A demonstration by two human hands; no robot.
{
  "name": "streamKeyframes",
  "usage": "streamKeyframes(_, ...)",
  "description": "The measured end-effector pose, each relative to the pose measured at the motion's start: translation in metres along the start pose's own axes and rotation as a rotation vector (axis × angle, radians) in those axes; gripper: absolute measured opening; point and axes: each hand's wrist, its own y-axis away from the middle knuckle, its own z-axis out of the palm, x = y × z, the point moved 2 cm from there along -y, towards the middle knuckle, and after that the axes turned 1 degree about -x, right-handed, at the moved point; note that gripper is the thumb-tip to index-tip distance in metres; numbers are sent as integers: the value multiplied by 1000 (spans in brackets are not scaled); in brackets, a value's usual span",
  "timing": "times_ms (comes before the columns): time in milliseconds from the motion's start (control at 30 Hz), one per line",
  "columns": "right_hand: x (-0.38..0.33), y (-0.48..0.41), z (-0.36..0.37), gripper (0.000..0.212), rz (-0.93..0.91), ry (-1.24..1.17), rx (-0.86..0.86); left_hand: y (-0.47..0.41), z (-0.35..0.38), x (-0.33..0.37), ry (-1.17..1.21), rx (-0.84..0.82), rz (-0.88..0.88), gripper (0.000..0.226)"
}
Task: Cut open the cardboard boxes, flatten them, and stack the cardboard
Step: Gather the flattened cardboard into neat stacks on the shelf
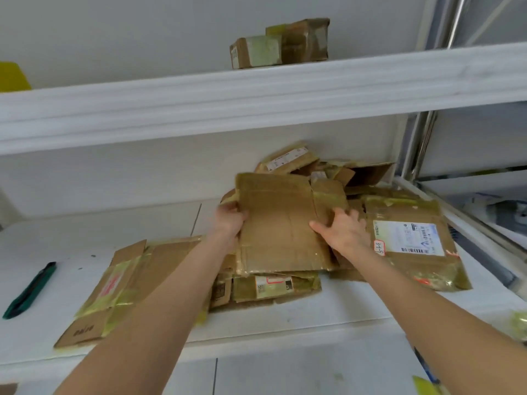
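Note:
A flattened brown cardboard sheet point(278, 220) with yellowish tape lies tilted on top of a heap of flattened cardboard point(268, 289) on the white shelf. My left hand point(229, 220) grips its left edge. My right hand point(343, 228) holds its right edge, thumb on top of the sheet and fingers round the side. Another flattened box point(114, 286) lies to the left, partly under my left forearm. A big flattened box with a white shipping label point(410, 238) lies to the right. Two uncut boxes point(281, 44) stand on the upper shelf.
A green-handled box cutter point(30, 289) lies at the left on the white shelf surface point(71, 243). More crumpled cardboard point(328, 166) is piled at the back against the wall. A metal rack post point(419, 143) rises at the right. The upper shelf's front edge point(256, 95) overhangs.

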Motion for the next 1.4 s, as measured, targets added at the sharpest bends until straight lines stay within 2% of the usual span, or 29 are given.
streamKeyframes(67,0,-6,-14,90,-1,-160,36,-1,-18,19,81,106,39,29)
streamKeyframes(133,-5,-11,-25,93,-15,-364,-17,-3,-41,32,116,220,58,27)
streamKeyframes(233,-25,-7,-26,72,-96,-650,-153,-5,-74,37,105,300,14,36)
streamKeyframes(300,-42,-2,-20,58,-120,-751,-139,-1,-94,35,52,281,11,40)
streamKeyframes(367,-61,6,-8,54,-123,-805,-145,7,-118,29,-32,219,25,56)
streamKeyframes(467,-97,22,21,51,-151,-817,-204,19,-160,12,-298,182,33,85)
streamKeyframes(533,-123,36,44,52,-190,-740,-271,20,-190,-3,-446,238,36,82)
streamKeyframes(667,-163,71,83,63,-310,-240,-267,13,-251,-40,-699,264,-20,60)
streamKeyframes(767,-183,97,115,58,-436,38,-238,6,-280,-72,-875,253,-95,69)
streamKeyframes(867,-192,112,140,54,-483,201,-236,0,-280,-103,-1020,148,-165,68)
streamKeyframes(967,-197,114,147,50,-491,343,-205,-5,-252,-120,-1160,-32,-122,70)
streamKeyframes(1033,-196,107,142,47,-519,393,-146,-13,-237,-116,-1263,-83,-140,74)
streamKeyframes(1100,-187,92,130,42,-480,306,-79,-25,-227,-101,-1373,-130,-201,74)
streamKeyframes(1167,-167,72,112,47,-352,178,-7,-32,-213,-82,-1423,-161,-158,63)
streamKeyframes(1233,-138,51,92,60,-193,143,61,-33,-181,-67,-1337,-141,26,55)
streamKeyframes(1300,-110,34,75,71,-52,142,103,-26,-137,-59,-1168,-165,210,64)
streamKeyframes(1400,-70,19,62,83,181,0,23,-19,-82,-61,-1033,-253,287,80)
